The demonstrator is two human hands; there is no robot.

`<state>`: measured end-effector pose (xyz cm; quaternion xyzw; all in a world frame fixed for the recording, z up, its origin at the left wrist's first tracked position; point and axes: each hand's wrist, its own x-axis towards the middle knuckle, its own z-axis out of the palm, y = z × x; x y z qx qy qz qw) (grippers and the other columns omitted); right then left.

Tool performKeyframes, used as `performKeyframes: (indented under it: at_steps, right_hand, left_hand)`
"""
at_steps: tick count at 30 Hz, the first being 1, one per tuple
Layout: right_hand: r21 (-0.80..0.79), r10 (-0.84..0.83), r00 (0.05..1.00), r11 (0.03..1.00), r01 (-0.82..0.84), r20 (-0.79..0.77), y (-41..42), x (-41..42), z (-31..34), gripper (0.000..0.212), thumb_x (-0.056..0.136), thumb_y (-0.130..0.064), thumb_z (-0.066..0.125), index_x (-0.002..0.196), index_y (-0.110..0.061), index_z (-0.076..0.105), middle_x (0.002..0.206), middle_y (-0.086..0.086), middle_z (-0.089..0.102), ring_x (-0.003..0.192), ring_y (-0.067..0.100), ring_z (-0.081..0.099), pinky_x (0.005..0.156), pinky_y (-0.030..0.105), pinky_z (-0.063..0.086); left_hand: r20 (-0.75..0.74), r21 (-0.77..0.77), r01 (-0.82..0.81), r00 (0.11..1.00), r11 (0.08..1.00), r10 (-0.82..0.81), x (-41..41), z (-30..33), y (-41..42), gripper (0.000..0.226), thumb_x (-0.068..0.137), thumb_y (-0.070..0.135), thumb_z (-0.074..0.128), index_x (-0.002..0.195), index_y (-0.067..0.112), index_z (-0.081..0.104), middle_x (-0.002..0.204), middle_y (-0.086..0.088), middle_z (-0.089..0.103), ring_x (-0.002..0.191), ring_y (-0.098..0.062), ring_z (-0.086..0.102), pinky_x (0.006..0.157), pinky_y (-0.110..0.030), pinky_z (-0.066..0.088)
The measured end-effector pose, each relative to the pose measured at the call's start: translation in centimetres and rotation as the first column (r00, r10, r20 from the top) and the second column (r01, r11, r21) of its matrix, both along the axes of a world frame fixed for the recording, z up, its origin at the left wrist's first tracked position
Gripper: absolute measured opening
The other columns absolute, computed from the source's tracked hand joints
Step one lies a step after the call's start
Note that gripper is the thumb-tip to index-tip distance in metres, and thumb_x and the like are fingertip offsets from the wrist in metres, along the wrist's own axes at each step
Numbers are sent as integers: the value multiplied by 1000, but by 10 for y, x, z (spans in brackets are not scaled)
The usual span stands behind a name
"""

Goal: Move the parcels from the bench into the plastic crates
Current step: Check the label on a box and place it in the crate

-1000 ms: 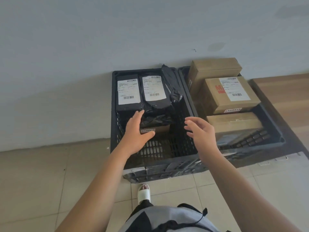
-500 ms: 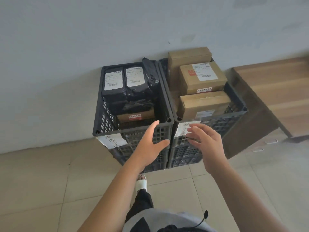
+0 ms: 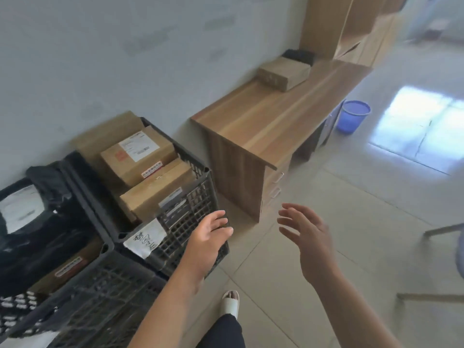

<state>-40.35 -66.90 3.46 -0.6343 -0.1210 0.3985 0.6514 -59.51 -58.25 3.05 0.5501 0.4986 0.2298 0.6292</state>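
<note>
A brown cardboard parcel (image 3: 285, 73) lies flat at the wooden bench's (image 3: 271, 119) far end, two dark crates (image 3: 190, 197) holding others.

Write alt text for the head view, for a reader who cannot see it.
Two empty hands, left and right, hover open over a tiled floor beside two dark plastic crates filled with parcels. Further along the wall, a cardboard box and a dark parcel sit on a wooden bench.

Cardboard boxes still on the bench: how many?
1 for certain: a cardboard box at the far end of the bench. A dark item behind it may be another parcel; too blurred to tell.
</note>
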Motion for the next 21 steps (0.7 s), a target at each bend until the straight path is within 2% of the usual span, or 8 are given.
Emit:
performKeyframes:
  at_steps: [2,6,10,13,17,21]
  right_hand:
    - [-3,-73,997,997,73,7,4,27,1,17,102,-10,58,103,-8,75,96,10,74,90,23,70,88,40,55]
    - [-14,-176,983,984,177,46,27,79,5,17,101,-9,59,100,-8,75,95,11,74,90,24,70,89,41,55]
    - [-16,-237,968,971,239,84,67,127,19,16,101,-10,60,99,-9,76,95,11,74,90,24,70,91,43,56]
    - [-5,-276,955,960,278,107,95,165,35,17,101,-10,59,103,-8,76,97,11,74,91,23,71,90,41,57]
    - [2,-366,925,930,368,104,113,218,38,18,102,-11,58,104,-7,76,95,9,76,90,22,73,88,40,58]
    - [-28,-417,906,907,420,75,122,275,28,19,102,-12,58,103,-9,76,99,11,76,90,23,73,89,41,57]
  left_hand:
    - [22,-11,56,998,998,-56,34,-2,16,32,96,24,70,123,39,64,131,9,65,121,-4,62,110,-41,49]
    - [60,-23,150,987,988,-149,102,-12,64,31,98,13,67,124,30,64,127,1,67,118,-8,64,109,-37,50]
    - [75,-18,238,969,971,-236,166,-7,124,29,98,19,68,124,32,64,126,4,67,118,-9,63,109,-41,50]
    - [107,-21,270,958,963,-267,214,0,164,26,98,20,67,121,32,65,124,3,68,116,-11,64,107,-42,52]
    - [150,-50,295,947,954,-285,281,1,202,26,98,15,66,120,29,66,123,0,68,113,-12,65,100,-35,53]
    - [138,-87,331,938,940,-317,342,-5,219,23,99,15,66,117,29,66,121,2,69,114,-13,66,103,-38,54]
